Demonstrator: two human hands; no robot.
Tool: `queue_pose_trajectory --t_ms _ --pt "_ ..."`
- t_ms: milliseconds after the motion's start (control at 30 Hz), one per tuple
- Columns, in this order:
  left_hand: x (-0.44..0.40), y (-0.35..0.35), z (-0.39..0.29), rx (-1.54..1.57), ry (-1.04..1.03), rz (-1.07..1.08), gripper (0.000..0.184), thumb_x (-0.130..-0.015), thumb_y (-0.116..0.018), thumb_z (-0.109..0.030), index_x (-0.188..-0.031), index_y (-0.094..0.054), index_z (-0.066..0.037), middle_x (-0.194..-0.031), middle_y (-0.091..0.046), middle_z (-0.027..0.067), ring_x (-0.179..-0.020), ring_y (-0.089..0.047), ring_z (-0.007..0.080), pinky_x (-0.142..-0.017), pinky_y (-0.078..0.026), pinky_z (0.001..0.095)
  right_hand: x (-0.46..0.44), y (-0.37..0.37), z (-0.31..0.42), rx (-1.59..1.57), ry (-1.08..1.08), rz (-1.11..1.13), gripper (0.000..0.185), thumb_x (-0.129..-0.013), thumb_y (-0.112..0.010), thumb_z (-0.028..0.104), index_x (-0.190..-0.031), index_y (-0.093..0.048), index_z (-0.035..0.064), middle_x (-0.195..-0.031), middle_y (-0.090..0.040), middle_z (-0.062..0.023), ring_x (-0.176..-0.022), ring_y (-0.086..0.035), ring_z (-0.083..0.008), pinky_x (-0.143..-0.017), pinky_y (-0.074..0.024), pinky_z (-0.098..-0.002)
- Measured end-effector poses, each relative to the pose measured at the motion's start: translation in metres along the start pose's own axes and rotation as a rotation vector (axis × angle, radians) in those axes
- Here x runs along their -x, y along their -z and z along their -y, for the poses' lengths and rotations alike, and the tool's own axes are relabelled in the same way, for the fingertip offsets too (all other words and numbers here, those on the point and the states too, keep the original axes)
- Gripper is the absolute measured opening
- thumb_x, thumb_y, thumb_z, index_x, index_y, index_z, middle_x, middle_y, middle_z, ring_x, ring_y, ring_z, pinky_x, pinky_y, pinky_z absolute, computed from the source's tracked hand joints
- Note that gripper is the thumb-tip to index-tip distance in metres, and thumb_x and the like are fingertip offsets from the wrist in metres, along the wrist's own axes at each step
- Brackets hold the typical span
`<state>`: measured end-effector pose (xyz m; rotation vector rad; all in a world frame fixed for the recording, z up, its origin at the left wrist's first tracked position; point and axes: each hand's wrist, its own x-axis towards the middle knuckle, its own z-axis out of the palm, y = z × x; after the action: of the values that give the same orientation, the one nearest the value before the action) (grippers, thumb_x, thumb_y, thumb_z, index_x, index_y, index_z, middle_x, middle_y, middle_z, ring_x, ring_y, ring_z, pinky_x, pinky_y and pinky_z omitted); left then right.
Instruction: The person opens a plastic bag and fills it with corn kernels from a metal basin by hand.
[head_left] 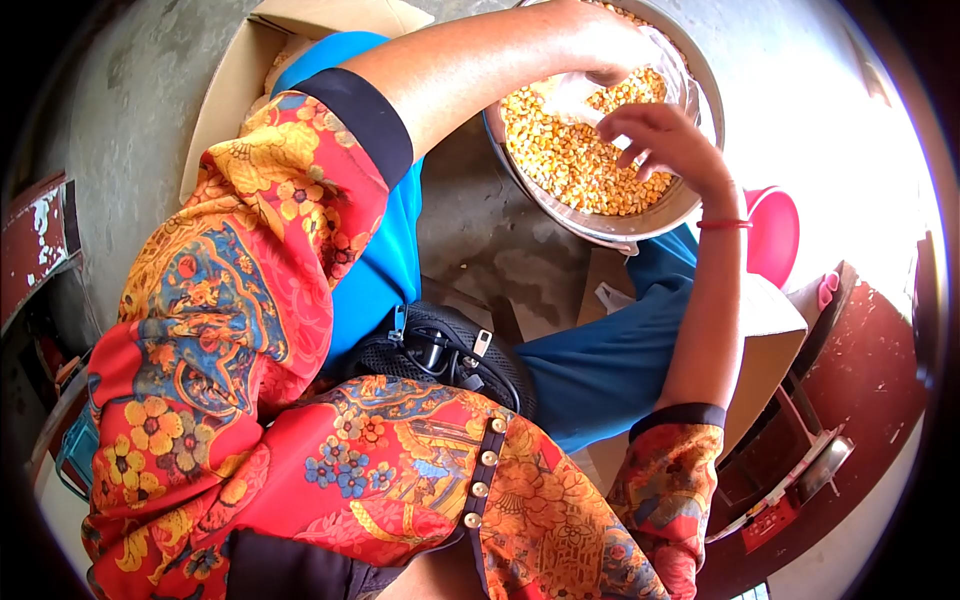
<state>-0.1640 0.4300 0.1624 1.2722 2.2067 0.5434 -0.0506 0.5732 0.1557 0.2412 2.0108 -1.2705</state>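
A metal bucket (619,233) full of yellow corn kernels (585,165) stands in front of me, between my knees. See-through plastic, which looks like a bag (572,98), lies over part of the corn. My left hand (618,48) reaches across the rim from the left and is closed on this plastic; glare and the plastic hide most of its fingers. Just above the kernels on the right side hovers my right hand (665,140), its fingers bent but apart, with nothing visible in them. A red band circles that wrist.
An open cardboard box (225,95) stands beyond my left knee, another box (765,350) by my right leg. Behind the right wrist is a pink tub (773,235). A black pouch (440,350) rests at my lap. Red-brown worn furniture (860,370) stands at the right.
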Motion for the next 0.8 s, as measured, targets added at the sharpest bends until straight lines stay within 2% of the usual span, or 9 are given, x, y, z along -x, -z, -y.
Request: queue_pose_trajectory --t_ms 100,167,200,233,500,567,633,667,800 --pt "-0.003 -0.003 0.002 -0.158 -0.058 0.021 0.027 -0.072 -0.058 -0.008 -0.098 -0.061 -0.003 -0.081 -0.064 0.0184 -0.076 -0.063 0.0285 -0.065 -0.049 0.0408 -0.017 -0.029 -0.009 0.200 -0.051 0.203 0.023 -0.088 -0.052 0.021 -0.103 -0.061 0.0070 -0.093 -0.063 -0.0033 -0.069 -0.060 -0.0080 -0.049 -0.0491 -0.0209" --pt "-0.009 -0.006 0.004 -0.180 -0.054 0.049 0.029 -0.070 -0.060 -0.007 -0.098 -0.061 -0.003 -0.082 -0.064 0.0189 -0.076 -0.063 0.0290 -0.065 -0.049 0.0410 -0.028 -0.047 -0.027 0.388 0.050 0.102 0.026 -0.085 -0.055 0.020 -0.110 -0.059 0.0111 -0.098 -0.062 -0.0091 -0.078 -0.062 -0.0177 -0.061 -0.0523 -0.0299" --pt "-0.011 -0.006 0.004 -0.203 -0.047 0.078 0.031 -0.067 -0.062 -0.006 -0.098 -0.061 -0.003 -0.083 -0.064 0.0194 -0.077 -0.063 0.0295 -0.065 -0.049 0.0412 -0.041 -0.055 -0.058 0.730 0.404 -0.047 0.033 -0.082 -0.057 0.018 -0.115 -0.056 0.0145 -0.104 -0.059 -0.0150 -0.093 -0.059 -0.0289 -0.080 -0.0476 -0.0386" --pt "-0.005 -0.001 0.001 -0.203 -0.045 0.078 0.031 -0.067 -0.062 -0.006 -0.098 -0.061 -0.003 -0.083 -0.064 0.0194 -0.077 -0.063 0.0295 -0.065 -0.049 0.0412 -0.038 -0.064 -0.055 0.684 0.335 -0.124 0.039 -0.079 -0.058 0.015 -0.117 -0.055 0.0154 -0.103 -0.057 -0.0175 -0.100 -0.053 -0.0356 -0.090 -0.0396 -0.0424" --pt "0.000 0.000 0.001 -0.071 -0.049 0.005 0.027 -0.068 -0.060 -0.005 -0.095 -0.062 -0.002 -0.081 -0.064 0.0198 -0.076 -0.063 0.0297 -0.063 -0.049 0.0409 -0.058 -0.086 -0.077 0.822 0.094 0.154 0.024 -0.078 -0.053 0.020 -0.098 -0.060 0.0084 -0.082 -0.060 -0.0174 -0.087 -0.057 -0.0368 -0.079 -0.0444 -0.0421" --pt "0.000 0.000 0.001 -0.041 -0.052 -0.009 0.025 -0.068 -0.060 -0.005 -0.093 -0.063 -0.002 -0.081 -0.064 0.0197 -0.076 -0.063 0.0299 -0.063 -0.049 0.0409 -0.059 -0.080 -0.082 0.822 0.208 0.127 0.020 -0.077 -0.053 0.017 -0.091 -0.061 0.0047 -0.070 -0.060 -0.0141 -0.073 -0.061 -0.0325 -0.069 -0.0488 -0.0396" --pt "-0.001 -0.001 0.001 -0.011 -0.055 -0.022 0.024 -0.067 -0.061 -0.006 -0.091 -0.063 -0.002 -0.081 -0.064 0.0197 -0.076 -0.063 0.0301 -0.063 -0.049 0.0408 -0.052 -0.067 -0.065 0.467 -0.109 0.282 0.018 -0.077 -0.051 0.015 -0.086 -0.061 0.0016 -0.067 -0.059 -0.0115 -0.062 -0.062 -0.0243 -0.057 -0.0503 -0.0340" --pt "-0.004 -0.003 0.003 -0.073 -0.076 -0.003 0.022 -0.067 -0.061 -0.007 -0.089 -0.063 -0.001 -0.081 -0.064 0.0193 -0.076 -0.063 0.0300 -0.063 -0.049 0.0408 -0.051 -0.063 -0.070 0.380 -0.086 0.291 0.018 -0.078 -0.051 0.013 -0.086 -0.061 0.0010 -0.064 -0.057 -0.0063 -0.053 -0.058 -0.0150 -0.048 -0.0484 -0.0274" --pt "-0.009 -0.007 0.006 -0.146 -0.086 0.015 0.020 -0.065 -0.064 -0.007 -0.084 -0.064 -0.001 -0.080 -0.064 0.0185 -0.075 -0.063 0.0299 -0.063 -0.049 0.0407 -0.040 -0.046 -0.046 0.273 -0.180 0.389 0.015 -0.081 -0.054 0.015 -0.088 -0.063 0.0053 -0.066 -0.057 0.0003 -0.053 -0.055 -0.0086 -0.050 -0.0478 -0.0228"
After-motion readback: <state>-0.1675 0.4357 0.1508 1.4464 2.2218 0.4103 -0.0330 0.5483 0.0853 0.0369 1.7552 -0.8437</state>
